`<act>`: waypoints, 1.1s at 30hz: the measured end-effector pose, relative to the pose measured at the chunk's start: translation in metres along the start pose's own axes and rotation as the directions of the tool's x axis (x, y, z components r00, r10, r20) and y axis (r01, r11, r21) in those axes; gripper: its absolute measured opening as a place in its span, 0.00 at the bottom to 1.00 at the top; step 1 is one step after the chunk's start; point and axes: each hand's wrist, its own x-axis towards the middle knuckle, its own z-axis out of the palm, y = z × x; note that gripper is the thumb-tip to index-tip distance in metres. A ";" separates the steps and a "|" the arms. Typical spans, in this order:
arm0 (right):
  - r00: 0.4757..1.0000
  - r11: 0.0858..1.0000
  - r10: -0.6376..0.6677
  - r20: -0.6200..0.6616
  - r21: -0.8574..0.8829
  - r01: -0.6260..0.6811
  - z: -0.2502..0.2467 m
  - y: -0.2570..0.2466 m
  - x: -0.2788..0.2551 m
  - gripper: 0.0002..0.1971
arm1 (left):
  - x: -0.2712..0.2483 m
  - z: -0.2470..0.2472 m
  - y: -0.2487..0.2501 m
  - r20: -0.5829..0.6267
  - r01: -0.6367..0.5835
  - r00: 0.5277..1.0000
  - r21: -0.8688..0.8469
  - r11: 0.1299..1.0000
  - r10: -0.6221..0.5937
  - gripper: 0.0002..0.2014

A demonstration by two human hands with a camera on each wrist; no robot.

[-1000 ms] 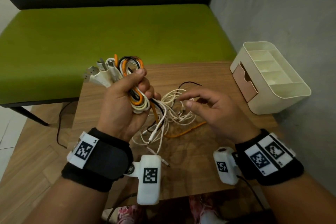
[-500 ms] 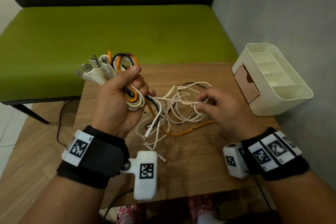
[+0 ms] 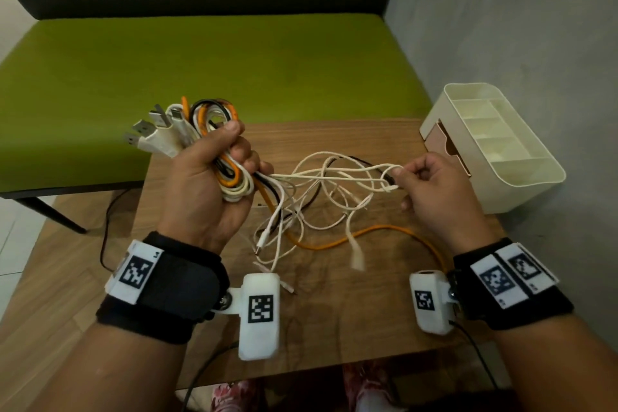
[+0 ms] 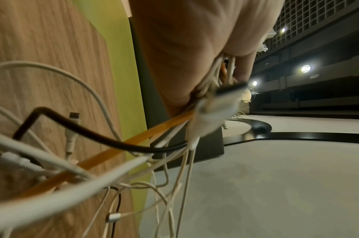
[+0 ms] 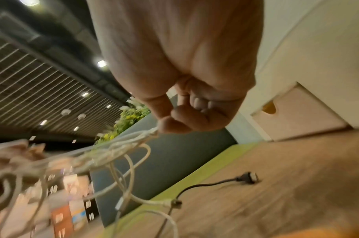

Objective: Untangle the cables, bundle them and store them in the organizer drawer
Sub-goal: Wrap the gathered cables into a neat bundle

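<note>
My left hand (image 3: pixel 214 174) is raised over the table's left side and grips a coiled bunch of white, orange and black cables (image 3: pixel 204 124), their USB plugs (image 3: pixel 147 127) sticking out to the left. From that fist a tangle of loose cables (image 3: pixel 321 197) hangs down onto the wooden table (image 3: pixel 334 311). My right hand (image 3: pixel 424 184) pinches a thin white cable loop (image 3: pixel 388 174) between thumb and forefinger and holds it stretched to the right. An orange cable (image 3: pixel 368 237) trails across the table. The cream organizer (image 3: pixel 521 174) with its pink drawer (image 3: pixel 444 147) stands at the right.
A green bench cushion (image 3: pixel 200 60) with a dark backrest lies beyond the table. A grey wall (image 3: pixel 518 27) runs along the right, close behind the organizer. A black plug (image 5: pixel 247 178) lies on the table near my right hand.
My right hand closed on a white cable in the tangle and pulled it to the right, stretching the strands out from my left fist. The left hand kept its grip on the bunch.
</note>
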 end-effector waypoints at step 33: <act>0.997 0.829 0.059 -0.051 0.559 -0.020 -0.010 -0.036 -0.015 0.08 | 0.002 -0.001 0.004 -0.151 -0.058 0.986 0.057 0.997 0.066 0.12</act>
